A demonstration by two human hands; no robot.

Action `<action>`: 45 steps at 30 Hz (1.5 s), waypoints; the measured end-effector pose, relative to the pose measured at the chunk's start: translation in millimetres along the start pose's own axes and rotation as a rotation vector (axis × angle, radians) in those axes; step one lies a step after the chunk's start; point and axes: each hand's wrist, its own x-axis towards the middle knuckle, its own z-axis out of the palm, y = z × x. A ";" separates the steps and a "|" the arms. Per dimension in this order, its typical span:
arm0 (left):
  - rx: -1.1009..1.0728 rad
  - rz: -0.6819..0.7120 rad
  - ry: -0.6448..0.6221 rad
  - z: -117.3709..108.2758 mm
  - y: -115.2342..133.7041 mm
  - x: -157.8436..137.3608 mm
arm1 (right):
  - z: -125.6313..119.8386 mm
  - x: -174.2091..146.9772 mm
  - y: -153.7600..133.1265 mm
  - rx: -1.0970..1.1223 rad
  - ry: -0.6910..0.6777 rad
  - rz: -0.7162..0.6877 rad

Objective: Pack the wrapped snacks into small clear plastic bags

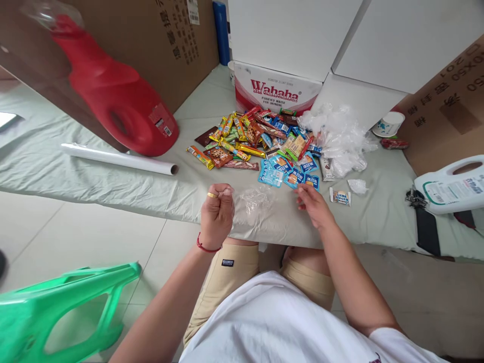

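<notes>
The clear plastic bag [257, 199] is pinched by the left hand [217, 209] and spread rightward on the near cloth [287, 224]; blue packets [294, 178] are found just beyond the right hand [316, 205], its fingers loosely parted.

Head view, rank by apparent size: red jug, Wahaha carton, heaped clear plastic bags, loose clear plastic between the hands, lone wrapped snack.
1. Red jug
2. Wahaha carton and heaped clear plastic bags: too alike to split
3. Loose clear plastic, edges faint
4. Lone wrapped snack
</notes>
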 end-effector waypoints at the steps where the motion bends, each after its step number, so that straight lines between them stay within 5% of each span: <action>1: -0.046 -0.019 -0.029 1.8 4.2 -2.2 | 8.5 5.8 1.2 0.010 -0.002 0.010; 5: -0.100 -0.031 -0.092 1.4 18.7 -8.8 | 35.1 25.7 -4.9 0.069 -0.250 0.101; 9: -0.095 0.012 -0.012 -4.3 26.8 -10.4 | 43.3 31.6 -15.5 0.082 -0.440 0.124; 16: -0.349 -0.107 0.279 -15.8 28.6 1.9 | 13.5 23.4 -10.4 0.293 -0.363 0.128; 19: -0.452 -0.205 0.308 -19.8 26.1 8.8 | -0.2 15.1 1.5 0.154 -0.258 0.123; 22: -0.478 -0.213 0.318 -16.3 25.0 11.2 | -4.1 0.3 10.0 -0.109 -0.015 -0.051; 26: -0.512 -0.206 0.301 0.2 26.6 7.9 | 20.2 -24.0 14.7 -0.197 -0.008 -0.297; 30: -0.520 -0.222 0.271 13.1 31.0 3.0 | 65.4 -27.6 20.4 -0.149 -0.048 -0.128; 33: -0.476 -0.240 0.240 6.4 39.1 -1.4 | 76.3 -19.2 13.4 0.021 -0.098 -0.089; 37: -0.265 -0.370 0.069 -34.2 59.2 -8.6 | 39.4 -30.6 -22.1 0.099 -0.187 -0.210; 42: 0.191 -0.430 -0.446 -103.9 93.7 0.6 | -24.1 -79.1 -67.0 -0.015 -0.727 0.123; 45: 0.282 -0.440 -0.615 -114.8 104.4 29.9 | -36.8 -80.1 -71.3 -0.102 -0.902 0.193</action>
